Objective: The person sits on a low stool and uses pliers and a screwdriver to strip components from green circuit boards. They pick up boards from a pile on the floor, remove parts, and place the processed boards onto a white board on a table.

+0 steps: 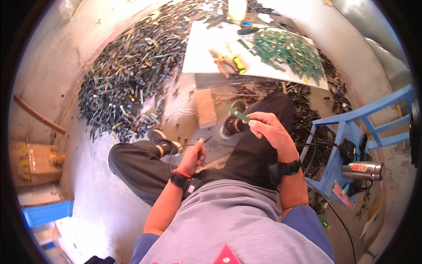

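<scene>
My right hand pinches one end of a narrow green circuit board strip, which points up and to the left above my right leg. Lower and to the left, my left hand is closed in front of my lap. A small dark tip shows beside its thumb, but I cannot make out what the fingers hold. Near that hand a thin dark cable curves. Beyond my feet is a white board, bearing a heap of green circuit board strips and orange-and-black pliers with a yellow-green tool.
A large pile of dark strips covers the floor at far left. At right a blue chair carries a steel flask and black adapters. A brick-like block lies before the board. Cardboard boxes stand left.
</scene>
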A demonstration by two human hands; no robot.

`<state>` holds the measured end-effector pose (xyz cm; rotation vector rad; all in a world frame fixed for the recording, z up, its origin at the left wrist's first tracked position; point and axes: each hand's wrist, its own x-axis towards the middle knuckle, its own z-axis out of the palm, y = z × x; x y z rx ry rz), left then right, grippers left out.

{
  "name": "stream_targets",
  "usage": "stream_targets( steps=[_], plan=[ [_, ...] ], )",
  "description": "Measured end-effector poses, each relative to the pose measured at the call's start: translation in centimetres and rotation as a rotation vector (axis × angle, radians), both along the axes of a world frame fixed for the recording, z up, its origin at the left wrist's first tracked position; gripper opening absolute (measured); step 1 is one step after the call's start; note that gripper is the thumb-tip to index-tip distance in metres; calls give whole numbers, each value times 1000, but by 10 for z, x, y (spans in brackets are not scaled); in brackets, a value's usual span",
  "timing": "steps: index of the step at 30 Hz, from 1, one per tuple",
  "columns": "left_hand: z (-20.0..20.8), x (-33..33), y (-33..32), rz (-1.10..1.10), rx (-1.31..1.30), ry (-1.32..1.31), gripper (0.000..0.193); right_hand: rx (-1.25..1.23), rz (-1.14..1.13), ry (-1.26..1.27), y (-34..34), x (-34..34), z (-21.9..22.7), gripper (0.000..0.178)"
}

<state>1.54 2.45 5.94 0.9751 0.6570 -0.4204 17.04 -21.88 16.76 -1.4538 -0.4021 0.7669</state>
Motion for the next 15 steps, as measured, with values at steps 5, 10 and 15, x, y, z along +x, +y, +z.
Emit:
stream_targets(
  steps=[5, 10, 15],
  plan=[
    [4, -1, 2, -10, -9, -21, 52, -126, 272, 57, 33, 13, -27, 22],
    [-3, -5, 6, -46, 52, -54, 56, -140, 472, 75, 51, 13, -34, 22],
    [-1, 0, 2, -107, 70, -90, 58, -217, 692, 2, 63, 9, -45, 24]
  ],
)
